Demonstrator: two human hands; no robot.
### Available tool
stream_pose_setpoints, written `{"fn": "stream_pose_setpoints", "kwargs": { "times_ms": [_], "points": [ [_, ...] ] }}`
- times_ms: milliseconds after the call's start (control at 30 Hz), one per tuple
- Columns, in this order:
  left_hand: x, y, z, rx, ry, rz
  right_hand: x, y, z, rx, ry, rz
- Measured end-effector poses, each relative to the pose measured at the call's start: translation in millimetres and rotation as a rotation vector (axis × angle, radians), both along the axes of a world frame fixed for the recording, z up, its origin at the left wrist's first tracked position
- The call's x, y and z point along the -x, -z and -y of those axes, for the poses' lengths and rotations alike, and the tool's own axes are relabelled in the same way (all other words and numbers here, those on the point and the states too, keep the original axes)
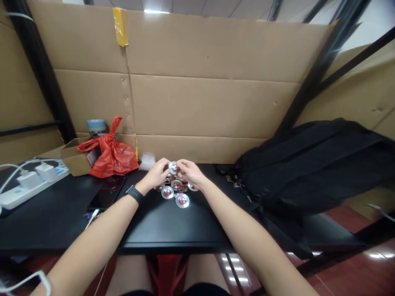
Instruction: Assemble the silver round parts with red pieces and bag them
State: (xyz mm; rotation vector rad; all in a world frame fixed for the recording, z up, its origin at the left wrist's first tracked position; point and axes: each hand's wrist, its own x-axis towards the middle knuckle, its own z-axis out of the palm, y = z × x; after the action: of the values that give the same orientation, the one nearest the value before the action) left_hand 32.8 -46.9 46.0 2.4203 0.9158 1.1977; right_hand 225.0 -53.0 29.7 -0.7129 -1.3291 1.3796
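Note:
Above a small pile on the black table, a round silver disc (173, 167) is held up between my two hands. My left hand (156, 176) has its fingers closed on the disc's left side. From the other side, my right hand (190, 172) pinches it near a small red part. Beneath them lie several similar silver discs with red centres, one disc (182, 200) nearest me and another disc (167, 192) just left of it. My fingers and the upper discs cover part of the pile. A dark watch is on my left wrist.
On the left are a red plastic bag (115, 154), a small cardboard box (75, 158), a dark phone (107, 192) and a white power strip (37, 187) with chargers. A black backpack (317, 164) fills the right. Cardboard panels (200, 102) stand behind.

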Motion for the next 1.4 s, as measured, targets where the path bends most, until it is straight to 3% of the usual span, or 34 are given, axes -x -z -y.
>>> {"fn": "stream_pose_setpoints", "kwargs": {
  "times_ms": [133,233,367,467,633,900,1000,1100,1133,1200,1300,1400],
  "points": [
    [23.5,-6.3,-11.8,-0.032,-0.176,-0.099,-17.5,-2.8,-7.6,-0.026,0.201,0.046],
    [30.1,-1.3,-17.0,0.050,-0.174,-0.093,-29.1,-1.1,-10.6,0.017,0.252,0.035],
    [13.5,14.0,-13.2,0.192,0.037,0.021,-23.4,4.3,-8.1,0.046,0.116,0.045],
    [1.4,17.9,-6.9,0.202,0.122,0.085,-11.3,6.2,-5.0,0.021,0.035,0.021],
    [0.0,12.1,-0.1,0.164,0.116,0.118,-5.8,10.6,-5.6,0.068,-0.033,-0.024],
    [-0.5,9.0,-0.6,0.113,0.032,-0.018,-5.1,12.8,-7.4,0.041,-0.070,-0.008],
    [19.1,-0.8,-8.5,0.005,-0.132,-0.175,-22.1,7.4,-15.2,-0.041,0.098,0.084],
    [52.4,-6.2,-22.2,0.008,-0.356,-0.396,-54.4,6.9,-27.0,-0.110,0.467,0.556],
    [63.6,-5.8,-27.4,0.073,-0.368,-0.473,-66.2,8.4,-30.3,-0.122,0.589,0.791],
    [82.4,-2.3,-37.2,0.217,-0.323,-0.556,-87.2,13.6,-34.6,-0.088,0.690,0.972],
    [96.2,3.9,-46.6,0.300,-0.271,-0.576,-105.9,21.0,-35.8,-0.032,0.745,1.075],
    [94.9,5.1,-47.0,0.301,-0.275,-0.558,-106.5,17.9,-32.5,-0.043,0.763,1.136]
  ]
}}
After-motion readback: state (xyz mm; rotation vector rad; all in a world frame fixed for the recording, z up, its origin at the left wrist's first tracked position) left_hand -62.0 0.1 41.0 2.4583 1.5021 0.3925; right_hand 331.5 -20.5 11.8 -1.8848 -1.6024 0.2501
